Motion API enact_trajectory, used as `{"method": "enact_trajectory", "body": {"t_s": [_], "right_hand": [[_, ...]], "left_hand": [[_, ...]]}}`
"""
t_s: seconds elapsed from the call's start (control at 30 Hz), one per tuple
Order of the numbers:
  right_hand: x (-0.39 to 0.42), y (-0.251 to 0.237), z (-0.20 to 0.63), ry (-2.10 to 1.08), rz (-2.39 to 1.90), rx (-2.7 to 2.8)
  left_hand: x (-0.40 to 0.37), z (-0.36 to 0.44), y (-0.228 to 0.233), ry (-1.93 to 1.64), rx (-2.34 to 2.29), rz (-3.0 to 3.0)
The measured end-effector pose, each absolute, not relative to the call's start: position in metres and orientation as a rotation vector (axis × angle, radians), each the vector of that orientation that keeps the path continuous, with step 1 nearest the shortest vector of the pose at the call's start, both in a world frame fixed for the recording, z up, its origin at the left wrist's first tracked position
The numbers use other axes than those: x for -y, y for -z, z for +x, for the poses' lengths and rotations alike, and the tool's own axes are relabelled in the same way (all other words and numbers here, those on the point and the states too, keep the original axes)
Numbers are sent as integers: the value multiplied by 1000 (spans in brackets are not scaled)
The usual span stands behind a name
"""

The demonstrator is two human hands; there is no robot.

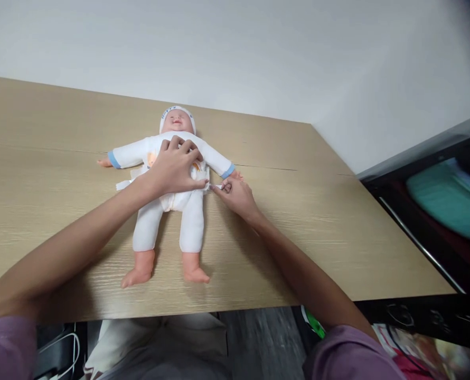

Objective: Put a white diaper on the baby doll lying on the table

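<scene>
A baby doll (167,211) in a white suit and cap lies on its back on the wooden table (338,232), arms spread and bare feet toward me. A white diaper (175,200) sits around its hips. My left hand (175,168) lies flat on the doll's belly, pressing the diaper front down. My right hand (235,194) is beside the doll's hip, pinching the diaper's side tab (216,187) between thumb and fingers. The other tab (123,184) sticks out on the doll's far side.
A white wall rises behind the table. To the right stands a dark cabinet (436,221) with something teal (452,198) inside. Below the table's front edge are my lap, white cables (66,348) and colourful items on the floor.
</scene>
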State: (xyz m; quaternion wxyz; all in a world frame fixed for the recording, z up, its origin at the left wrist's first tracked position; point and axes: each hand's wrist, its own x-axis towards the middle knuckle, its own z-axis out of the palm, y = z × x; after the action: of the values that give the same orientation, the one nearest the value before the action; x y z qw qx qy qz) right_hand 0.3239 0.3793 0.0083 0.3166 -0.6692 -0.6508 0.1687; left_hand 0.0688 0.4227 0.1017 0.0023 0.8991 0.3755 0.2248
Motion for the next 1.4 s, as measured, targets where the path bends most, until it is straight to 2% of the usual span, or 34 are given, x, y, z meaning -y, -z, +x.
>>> {"method": "enact_trajectory", "body": {"t_s": [0.23,0.47,0.6,0.8,0.93,1.03,1.2,1.4], "right_hand": [[-384,-47,332,-923,-1373,1573],[-430,-59,274,-993,-1178,1606],[-423,-51,252,-855,-1241,1608],[-375,-45,257,-314,-1057,1807],[-368,-38,263,-249,-996,1972],[-371,-34,266,-204,-1000,2051],[-372,-34,269,-169,-960,2030],[-375,-61,252,-59,-1011,1943]], "left_hand": [[-422,70,-102,-673,-1167,2816],[-423,70,-102,-693,-1189,2799],[-421,70,-102,-697,-1206,2761],[-425,67,-103,-687,-1129,2687],[-432,49,-113,-666,-963,2571],[-432,22,-117,-806,-851,2439],[-421,-47,-91,-1011,-1227,2385],[-419,-104,-55,-736,-1534,2466]]}}
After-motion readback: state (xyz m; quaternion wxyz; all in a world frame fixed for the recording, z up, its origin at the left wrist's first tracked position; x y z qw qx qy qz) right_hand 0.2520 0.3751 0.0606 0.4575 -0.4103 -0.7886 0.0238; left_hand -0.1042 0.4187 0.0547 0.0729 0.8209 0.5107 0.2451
